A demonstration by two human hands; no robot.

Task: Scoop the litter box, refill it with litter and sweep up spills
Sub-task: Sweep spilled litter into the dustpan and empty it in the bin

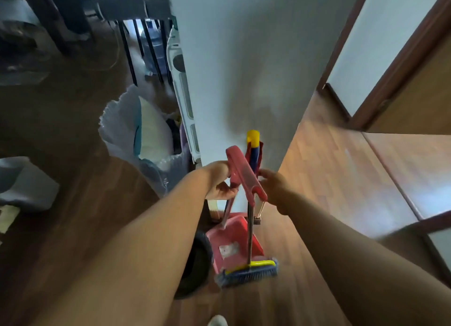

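One pink dustpan [233, 240] and one blue broom [249, 272] stand on the wood floor [329, 169] at a wall [244, 57] corner. The left hand [219, 182] grips the dustpan's handle; the right hand [274, 186], fingers loose, seemingly brushes the broomstick.

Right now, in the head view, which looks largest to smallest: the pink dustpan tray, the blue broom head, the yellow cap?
1. pink dustpan tray
2. blue broom head, somewhat smaller
3. yellow cap, smallest, though nearer the camera

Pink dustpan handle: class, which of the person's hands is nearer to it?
Left. The left hand grips the pink dustpan handle from its left side; the right hand reaches in just beside it on the right, fingers open.
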